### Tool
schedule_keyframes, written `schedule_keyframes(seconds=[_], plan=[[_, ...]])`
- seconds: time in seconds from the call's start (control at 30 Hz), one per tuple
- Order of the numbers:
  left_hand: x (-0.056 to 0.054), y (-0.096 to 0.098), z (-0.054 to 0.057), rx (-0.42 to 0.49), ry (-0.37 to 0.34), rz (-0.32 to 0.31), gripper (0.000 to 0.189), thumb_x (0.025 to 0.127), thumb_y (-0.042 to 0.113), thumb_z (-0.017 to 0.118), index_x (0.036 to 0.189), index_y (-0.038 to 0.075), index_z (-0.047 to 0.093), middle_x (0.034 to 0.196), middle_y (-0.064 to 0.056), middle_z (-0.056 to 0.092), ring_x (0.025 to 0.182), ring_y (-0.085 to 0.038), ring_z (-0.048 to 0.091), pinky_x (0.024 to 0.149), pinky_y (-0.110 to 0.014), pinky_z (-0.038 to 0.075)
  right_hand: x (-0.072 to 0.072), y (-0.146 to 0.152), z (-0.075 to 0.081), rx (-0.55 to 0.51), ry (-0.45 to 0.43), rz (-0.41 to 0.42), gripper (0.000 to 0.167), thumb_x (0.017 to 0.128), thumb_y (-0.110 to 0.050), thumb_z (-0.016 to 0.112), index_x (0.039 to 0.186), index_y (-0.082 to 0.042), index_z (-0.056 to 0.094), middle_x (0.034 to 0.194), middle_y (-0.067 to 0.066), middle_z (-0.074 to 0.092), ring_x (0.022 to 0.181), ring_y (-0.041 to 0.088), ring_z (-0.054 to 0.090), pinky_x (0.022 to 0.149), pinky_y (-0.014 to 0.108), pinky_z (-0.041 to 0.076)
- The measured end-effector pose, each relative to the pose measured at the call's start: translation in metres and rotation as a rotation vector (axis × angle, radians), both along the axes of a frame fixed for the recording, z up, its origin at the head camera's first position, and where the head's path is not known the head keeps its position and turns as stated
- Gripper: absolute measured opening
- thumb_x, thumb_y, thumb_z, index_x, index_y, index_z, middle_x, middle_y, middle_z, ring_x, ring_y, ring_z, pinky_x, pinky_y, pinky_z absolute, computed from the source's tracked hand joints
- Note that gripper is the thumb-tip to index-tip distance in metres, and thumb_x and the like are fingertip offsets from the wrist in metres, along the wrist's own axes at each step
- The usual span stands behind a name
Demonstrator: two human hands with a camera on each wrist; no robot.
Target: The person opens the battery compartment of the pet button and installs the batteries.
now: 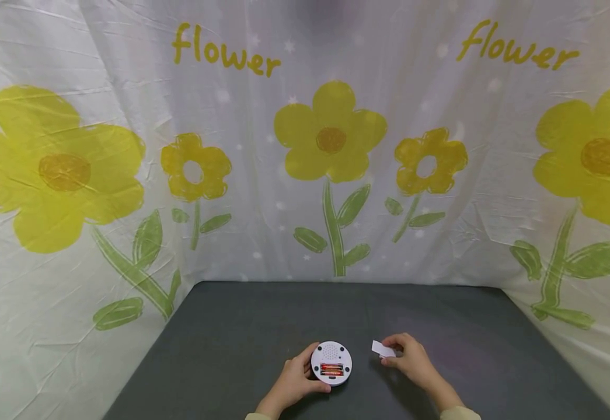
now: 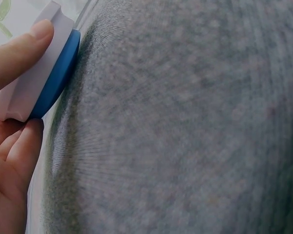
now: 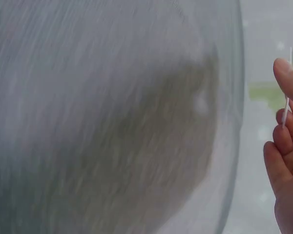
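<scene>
My left hand [image 1: 296, 376] grips a round white device [image 1: 332, 346] by its left edge, thumb at the bottom. Its underside faces up, with small dark feet, a pattern of speaker holes and an uncovered compartment holding red batteries [image 1: 332, 369]. In the left wrist view the device [image 2: 49, 63] shows a white body and a blue face turned toward the table. Off to the right, my right hand [image 1: 410, 357] pinches a small flat white piece [image 1: 383, 349] between thumb and fingers. Seen edge-on in the right wrist view, that piece [image 3: 286, 111] looks thin.
Beneath both hands lies a dark grey tabletop [image 1: 262, 315]. A white cloth curtain [image 1: 252, 233] printed with yellow flowers and the word "flower" surrounds it at the back and both sides.
</scene>
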State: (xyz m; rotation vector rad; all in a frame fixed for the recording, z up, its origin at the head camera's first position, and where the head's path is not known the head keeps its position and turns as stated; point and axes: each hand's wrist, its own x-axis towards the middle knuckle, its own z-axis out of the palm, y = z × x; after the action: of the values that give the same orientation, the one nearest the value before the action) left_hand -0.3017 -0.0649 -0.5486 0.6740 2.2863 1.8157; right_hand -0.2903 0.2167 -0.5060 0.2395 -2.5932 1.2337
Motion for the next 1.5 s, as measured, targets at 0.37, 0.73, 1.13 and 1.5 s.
schedule_keyframes(seconds=[0.37, 0.73, 1.13, 1.5], plan=[[0.000, 0.001, 0.001, 0.029, 0.013, -0.009, 0.090, 0.064, 0.004, 0.084, 0.138, -0.008, 0.033, 0.135, -0.026, 0.041, 0.120, -0.030, 0.044, 0.089, -0.028, 0.045, 0.000, -0.042, 0.015, 0.017, 0.020, 0.205, 0.031, 0.064, -0.007, 0.083, 0.090, -0.009, 0.067, 0.090, -0.002, 0.055, 0.089, 0.022, 0.055, 0.078, 0.041, 0.049], [0.002, 0.000, 0.003, 0.018, 0.047, -0.031, 0.090, 0.066, 0.005, 0.083, 0.138, -0.009, 0.031, 0.135, -0.029, 0.039, 0.120, -0.032, 0.044, 0.087, -0.028, 0.046, 0.007, -0.071, 0.010, 0.024, -0.005, 0.320, 0.029, 0.066, -0.010, 0.082, 0.091, -0.010, 0.068, 0.092, -0.004, 0.055, 0.085, 0.017, 0.050, 0.073, 0.030, 0.046], [0.000, -0.001, -0.003, -0.012, 0.042, -0.022, 0.090, 0.066, 0.003, 0.082, 0.138, -0.010, 0.030, 0.137, -0.031, 0.035, 0.121, -0.034, 0.042, 0.088, -0.031, 0.046, 0.012, -0.087, 0.000, 0.079, -0.014, 0.344, 0.030, 0.060, -0.006, 0.083, 0.085, -0.010, 0.068, 0.086, -0.004, 0.050, 0.078, 0.014, 0.044, 0.065, 0.026, 0.040], [0.000, -0.003, -0.001, 0.005, 0.028, -0.029, 0.092, 0.066, 0.013, 0.084, 0.139, -0.009, 0.031, 0.138, -0.029, 0.035, 0.121, -0.031, 0.042, 0.088, -0.027, 0.046, 0.013, -0.092, 0.003, 0.074, -0.017, 0.344, 0.029, 0.062, -0.006, 0.083, 0.086, -0.009, 0.069, 0.082, -0.005, 0.048, 0.074, 0.012, 0.044, 0.062, 0.024, 0.040]])
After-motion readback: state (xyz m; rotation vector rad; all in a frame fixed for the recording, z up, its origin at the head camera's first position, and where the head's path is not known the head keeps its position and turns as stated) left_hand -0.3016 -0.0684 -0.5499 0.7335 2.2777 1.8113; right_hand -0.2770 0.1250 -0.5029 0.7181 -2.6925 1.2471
